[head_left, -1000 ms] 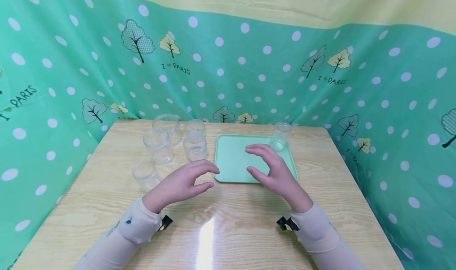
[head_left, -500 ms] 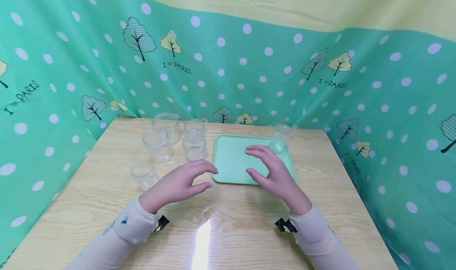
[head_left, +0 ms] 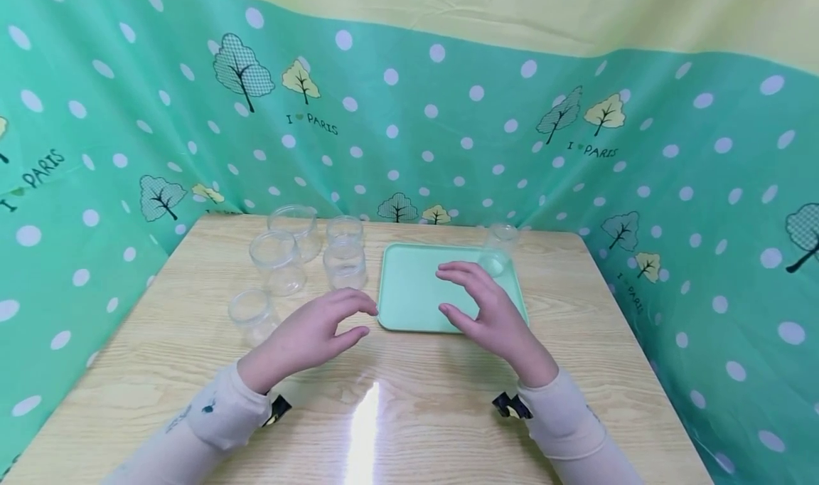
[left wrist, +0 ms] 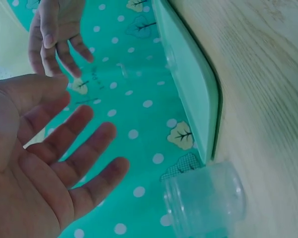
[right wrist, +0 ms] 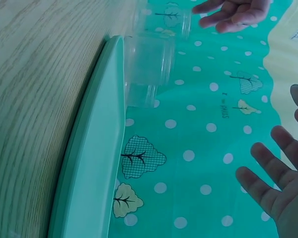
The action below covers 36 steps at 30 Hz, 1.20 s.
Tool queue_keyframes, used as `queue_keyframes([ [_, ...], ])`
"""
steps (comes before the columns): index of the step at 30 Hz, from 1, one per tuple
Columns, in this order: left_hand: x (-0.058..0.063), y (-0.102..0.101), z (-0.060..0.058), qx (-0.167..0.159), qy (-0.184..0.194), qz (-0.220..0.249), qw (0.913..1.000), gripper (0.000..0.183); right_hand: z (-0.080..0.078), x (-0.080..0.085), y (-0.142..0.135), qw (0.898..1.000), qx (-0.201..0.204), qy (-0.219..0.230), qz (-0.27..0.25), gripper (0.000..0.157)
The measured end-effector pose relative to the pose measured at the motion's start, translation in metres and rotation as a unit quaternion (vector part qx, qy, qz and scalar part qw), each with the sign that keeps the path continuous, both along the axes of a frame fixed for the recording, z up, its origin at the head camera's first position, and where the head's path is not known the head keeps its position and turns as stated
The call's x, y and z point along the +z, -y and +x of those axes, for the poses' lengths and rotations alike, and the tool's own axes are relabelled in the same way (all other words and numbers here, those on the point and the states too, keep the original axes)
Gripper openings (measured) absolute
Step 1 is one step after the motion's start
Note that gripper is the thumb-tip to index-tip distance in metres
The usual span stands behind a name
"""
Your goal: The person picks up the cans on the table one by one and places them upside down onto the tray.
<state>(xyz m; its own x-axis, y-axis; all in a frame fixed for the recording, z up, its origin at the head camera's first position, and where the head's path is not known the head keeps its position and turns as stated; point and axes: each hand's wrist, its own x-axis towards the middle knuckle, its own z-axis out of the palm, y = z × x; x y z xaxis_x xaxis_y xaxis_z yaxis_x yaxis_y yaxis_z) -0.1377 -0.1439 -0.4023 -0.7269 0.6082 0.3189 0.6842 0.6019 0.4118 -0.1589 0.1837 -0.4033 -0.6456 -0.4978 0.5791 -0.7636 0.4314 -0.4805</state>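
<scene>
My left hand (head_left: pixel 310 339) hovers over the table left of the pale green tray (head_left: pixel 416 293), thumb and fingers spread apart and holding nothing. The right hand (head_left: pixel 493 314) is above the tray's front right part, its fingers relaxed and likewise without anything in them. A clear jar (head_left: pixel 496 254) stands at the tray's back right corner. Nearest to the left hand is another clear jar (head_left: pixel 252 314), partly hidden behind its wrist. In the left wrist view, both palms show bare, with a clear jar (left wrist: pixel 203 198) beside the tray.
Several more clear jars stand left of the tray, among them a wide jar (head_left: pixel 296 229) at the back and a jar (head_left: pixel 345 261) close to the tray's left edge. A dotted green curtain (head_left: pixel 435 144) hangs round the wooden table (head_left: pixel 435 414) at the back and sides.
My left hand has drifted slightly to the left. The right hand keeps nearly the same pose over the tray, and the head view has shifted a little. Jars and tray have stayed put.
</scene>
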Motion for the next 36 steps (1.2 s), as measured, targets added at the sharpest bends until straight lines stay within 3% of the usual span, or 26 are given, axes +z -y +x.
queue_keyframes([
  [6, 0.014, 0.009, 0.002, 0.021, -0.001, -0.037, 0.9991, 0.026, 0.000, 0.001, 0.000, 1.000, -0.003, -0.007, 0.001, 0.055],
  [17, 0.032, 0.024, -0.002, -0.004, -0.027, -0.092, 0.9954, 0.028, -0.001, 0.002, 0.000, 1.000, 0.007, -0.022, 0.003, 0.054],
  [24, 0.035, 0.034, -0.002, -0.007, -0.036, -0.128, 0.9911, 0.030, -0.002, -0.001, -0.001, 1.000, 0.015, -0.018, 0.009, 0.053],
  [36, 0.039, 0.062, -0.009, 0.018, -0.050, -0.145, 0.9880, 0.033, -0.002, -0.002, 0.000, 1.000, 0.014, -0.008, 0.015, 0.051],
])
